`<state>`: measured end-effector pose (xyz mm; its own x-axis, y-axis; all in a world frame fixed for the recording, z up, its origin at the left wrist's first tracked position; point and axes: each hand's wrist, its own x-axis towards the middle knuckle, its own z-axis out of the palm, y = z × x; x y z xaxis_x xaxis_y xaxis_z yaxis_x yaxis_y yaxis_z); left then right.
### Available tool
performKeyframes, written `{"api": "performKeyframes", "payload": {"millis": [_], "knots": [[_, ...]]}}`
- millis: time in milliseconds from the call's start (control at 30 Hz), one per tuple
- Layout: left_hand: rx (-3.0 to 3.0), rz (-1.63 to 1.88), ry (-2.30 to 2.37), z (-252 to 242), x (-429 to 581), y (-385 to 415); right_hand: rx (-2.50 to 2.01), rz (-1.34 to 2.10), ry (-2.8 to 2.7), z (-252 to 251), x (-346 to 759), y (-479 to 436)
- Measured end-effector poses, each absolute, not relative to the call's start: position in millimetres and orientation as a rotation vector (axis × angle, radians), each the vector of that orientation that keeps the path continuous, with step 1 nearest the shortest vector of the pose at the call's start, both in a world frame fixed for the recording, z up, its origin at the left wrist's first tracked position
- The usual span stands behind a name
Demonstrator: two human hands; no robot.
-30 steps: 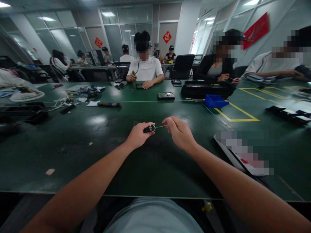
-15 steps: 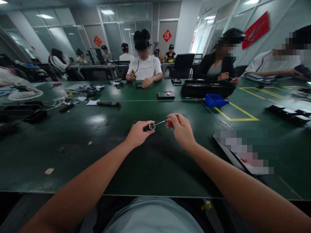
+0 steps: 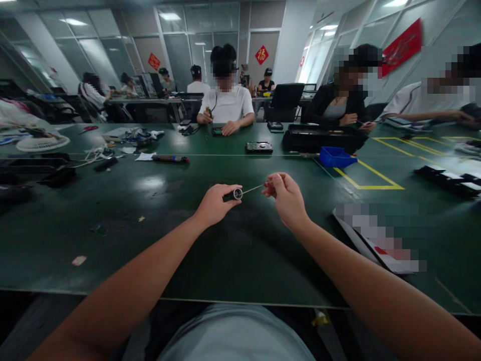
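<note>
Black and silver-rimmed, the small cylinder (image 3: 235, 194) is gripped in our left hand (image 3: 215, 203) over the flat green tabletop (image 3: 225, 263), rim facing us, presumably so we can watch the thin pale rod (image 3: 253, 189) pinched in our right hand (image 3: 287, 196)

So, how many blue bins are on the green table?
1: the blue bin stands beyond the camera wearer's right hand, just in front of the long black casing. Others may be hidden.

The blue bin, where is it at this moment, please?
In the head view, the blue bin is right of centre, on the green table, just in front of the long black casing and beyond the right hand.
</note>
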<state>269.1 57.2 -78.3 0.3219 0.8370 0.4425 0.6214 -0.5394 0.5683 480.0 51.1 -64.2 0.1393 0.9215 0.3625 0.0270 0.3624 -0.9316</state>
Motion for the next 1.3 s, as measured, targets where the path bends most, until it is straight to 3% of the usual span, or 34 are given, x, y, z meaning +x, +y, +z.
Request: {"api": "performKeyframes", "payload": {"millis": [167, 433, 1300], "knots": [[2.322, 1.033, 1.309, -78, 270, 56, -1.064, 0.632, -1.545, -59, 478, 41], [2.31, 0.99, 1.336, -82, 269, 59, -1.032, 0.643, -1.718, -53, 481, 37], [2.294, 0.99, 1.33, -84, 268, 59, -1.072, 0.499, -1.727, -59, 478, 34]]}}
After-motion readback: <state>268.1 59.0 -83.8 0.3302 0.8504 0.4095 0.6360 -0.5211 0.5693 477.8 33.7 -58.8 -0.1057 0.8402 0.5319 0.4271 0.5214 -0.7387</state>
